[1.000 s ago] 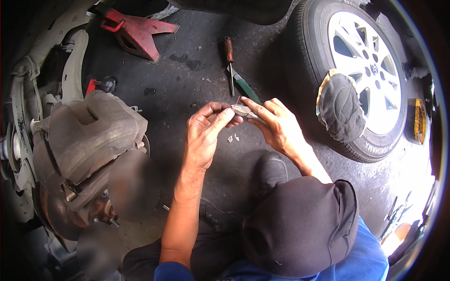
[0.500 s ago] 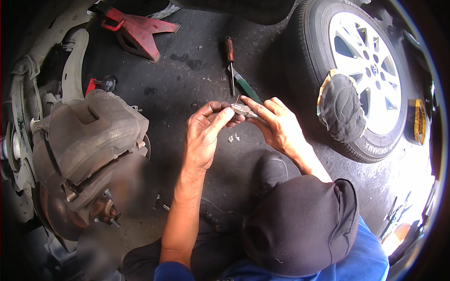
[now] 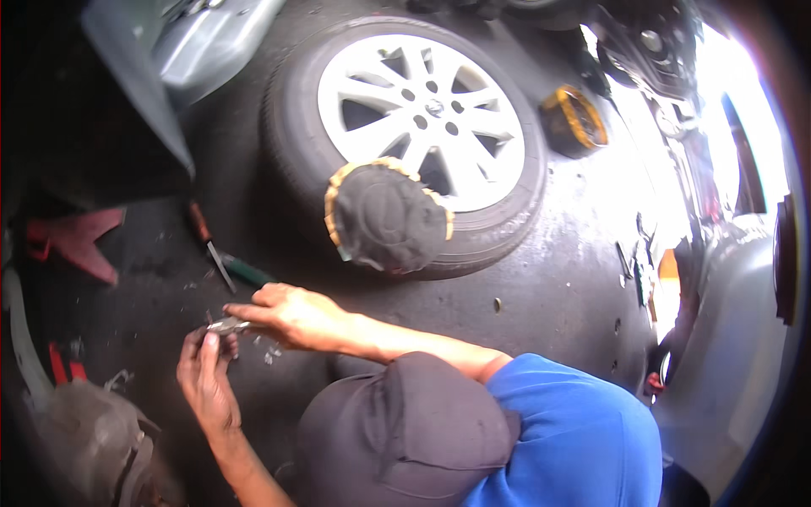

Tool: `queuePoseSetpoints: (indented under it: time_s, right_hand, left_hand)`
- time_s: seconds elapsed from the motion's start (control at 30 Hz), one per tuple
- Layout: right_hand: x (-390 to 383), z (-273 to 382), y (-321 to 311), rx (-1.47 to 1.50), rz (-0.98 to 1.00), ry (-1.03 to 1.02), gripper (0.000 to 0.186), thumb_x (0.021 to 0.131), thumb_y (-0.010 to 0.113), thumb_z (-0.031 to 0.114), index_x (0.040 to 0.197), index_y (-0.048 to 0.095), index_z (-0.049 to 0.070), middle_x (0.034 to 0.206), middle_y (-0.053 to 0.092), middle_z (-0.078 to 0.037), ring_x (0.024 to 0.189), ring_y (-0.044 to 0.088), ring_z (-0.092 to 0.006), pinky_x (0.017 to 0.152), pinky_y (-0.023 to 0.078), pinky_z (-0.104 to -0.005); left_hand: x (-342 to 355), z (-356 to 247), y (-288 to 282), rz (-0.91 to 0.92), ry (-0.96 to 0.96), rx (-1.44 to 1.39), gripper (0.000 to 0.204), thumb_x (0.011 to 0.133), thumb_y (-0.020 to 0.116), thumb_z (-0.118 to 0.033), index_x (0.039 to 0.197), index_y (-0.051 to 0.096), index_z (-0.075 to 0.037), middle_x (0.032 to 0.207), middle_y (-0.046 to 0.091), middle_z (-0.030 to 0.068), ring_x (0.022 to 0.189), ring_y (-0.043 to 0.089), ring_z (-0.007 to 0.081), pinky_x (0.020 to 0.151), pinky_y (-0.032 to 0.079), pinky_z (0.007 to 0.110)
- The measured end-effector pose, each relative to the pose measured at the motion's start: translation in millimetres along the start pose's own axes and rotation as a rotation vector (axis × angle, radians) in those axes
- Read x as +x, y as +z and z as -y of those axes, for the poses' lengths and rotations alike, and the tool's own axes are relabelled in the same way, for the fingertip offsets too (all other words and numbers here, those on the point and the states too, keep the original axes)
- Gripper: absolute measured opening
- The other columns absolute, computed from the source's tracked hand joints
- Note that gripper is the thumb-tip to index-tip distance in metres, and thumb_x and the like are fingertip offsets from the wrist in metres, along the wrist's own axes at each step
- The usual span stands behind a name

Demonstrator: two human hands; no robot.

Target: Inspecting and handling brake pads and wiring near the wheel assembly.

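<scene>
On my feed I see a car repair workshop; a loose wheel (image 3: 433, 107) lies at upper centre; a red jack stand (image 3: 82, 241) sits at left; a screwdriver (image 3: 209, 241) rests on the dark floor (image 3: 541, 325); a brake caliper (image 3: 80, 431) shows lower left.

Wheel (image 3: 433, 107): lower tyre and rim partly hidden behind a black pad (image 3: 389, 215). Below and left of the wheel: small grey piece (image 3: 226, 325) in my fingers (image 3: 210, 345), blurred, kind unclear; pale scraps (image 3: 270, 351), too small to identify. Farther down-left of the wheel: my left forearm (image 3: 253, 477), cut by the lower edge; brake caliper (image 3: 80, 422), blurred. Left of the wheel's top: silver part (image 3: 211, 51), cut by the upper edge.
</scene>
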State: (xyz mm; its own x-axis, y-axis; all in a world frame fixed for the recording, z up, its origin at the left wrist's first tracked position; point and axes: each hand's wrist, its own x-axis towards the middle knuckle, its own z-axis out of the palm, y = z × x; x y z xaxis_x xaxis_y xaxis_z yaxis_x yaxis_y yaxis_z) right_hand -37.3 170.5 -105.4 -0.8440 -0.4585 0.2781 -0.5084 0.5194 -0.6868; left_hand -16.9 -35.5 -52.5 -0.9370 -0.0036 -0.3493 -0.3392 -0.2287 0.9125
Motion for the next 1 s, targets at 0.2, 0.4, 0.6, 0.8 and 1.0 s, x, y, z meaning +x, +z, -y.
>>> queuePoseSetpoints:
  time_s: [0.2, 0.4, 0.6, 0.8, 1.0]
  right_hand:
    - [1, -1, 3, -0.008, -0.028, -0.034, 0.057, 0.087, 0.075, 0.011, 0.142, 0.061, 0.009, 0.091, 0.062, -0.01, 0.088, 0.064, -0.0297, 0.08, 0.055, -0.043]
    - [1, 0, -2, -0.011, -0.022, -0.055, 0.055, 0.088, 0.074, 0.011, 0.141, 0.062, 0.006, 0.092, 0.064, -0.01, 0.088, 0.064, -0.0295, 0.082, 0.055, -0.0423]
    - [2, 3, -8, 0.068, -0.011, -0.092, 0.062, 0.084, 0.074, 0.007, 0.143, 0.058, 0.0, 0.096, 0.065, -0.014, 0.09, 0.063, -0.0312, 0.081, 0.054, -0.0419]
    - [-2, 3, -10, 0.059, 0.017, -0.108, 0.065, 0.083, 0.073, 0.006, 0.145, 0.056, 0.0, 0.099, 0.064, -0.015, 0.091, 0.062, -0.0317, 0.08, 0.055, -0.043]
    - [4, 10, -15, 0.061, 0.008, -0.103, 0.063, 0.084, 0.073, 0.006, 0.145, 0.056, 0.001, 0.099, 0.064, -0.014, 0.091, 0.063, -0.0316, 0.078, 0.056, -0.0433]
  left_hand:
    - [0, -2, -3, -0.059, 0.104, 0.238, 0.02, 0.105, 0.065, -0.018, 0.112, 0.068, 0.0, 0.096, 0.072, 0.004, 0.086, 0.066, 0.0094, 0.08, 0.049, 0.024]
    - [-2, -2, -1, -0.093, 0.116, 0.303, 0.02, 0.105, 0.065, -0.019, 0.112, 0.069, 0.0, 0.093, 0.072, 0.0026, 0.082, 0.063, 0.0073, 0.072, 0.043, 0.022]
    - [-1, -5, -5, -0.098, 0.123, 0.312, 0.02, 0.105, 0.064, -0.019, 0.113, 0.069, -0.001, 0.092, 0.071, 0.0007, 0.082, 0.062, 0.0058, 0.069, 0.04, 0.021]
    - [-1, -4, -7, -0.087, 0.121, 0.267, 0.019, 0.105, 0.065, -0.019, 0.112, 0.069, -0.002, 0.09, 0.07, 0.0, 0.08, 0.061, 0.0059, 0.069, 0.04, 0.021]
    - [-4, -10, -2, -0.106, 0.129, 0.274, 0.018, 0.104, 0.066, -0.018, 0.11, 0.07, -0.002, 0.09, 0.07, 0.0008, 0.08, 0.06, 0.0065, 0.069, 0.041, 0.02]
